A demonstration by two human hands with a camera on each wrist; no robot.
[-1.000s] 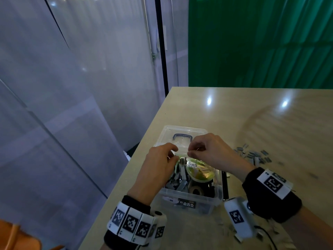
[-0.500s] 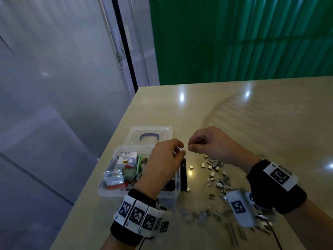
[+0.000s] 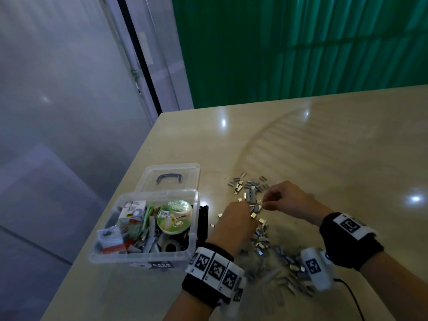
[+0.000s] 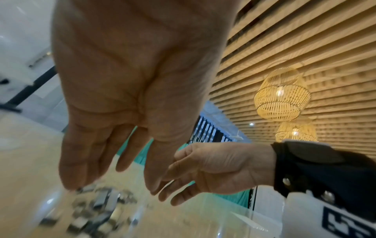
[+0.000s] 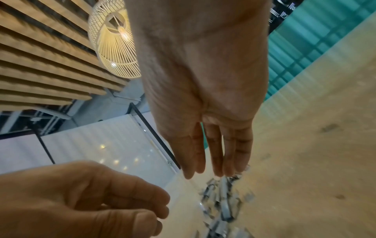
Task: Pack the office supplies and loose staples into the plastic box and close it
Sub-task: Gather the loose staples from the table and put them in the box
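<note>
Judging by their look, the loose staples [image 3: 253, 200] are light, stiff, sharp-edged and slippery; best pinched by the long sides or scooped together; short silvery strips, they lie scattered on the counter [image 3: 324, 154] right of the plastic box [image 3: 143, 257]; left hand [image 3: 236, 221] fingers relaxed above them; right hand [image 3: 286, 200] fingertips pinched together, holding what I cannot tell.

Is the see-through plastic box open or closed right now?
Open. The clear plastic box has no cover on top; its clear lid with the dark handle lies flat on the table behind it, and the supplies inside show.
</note>
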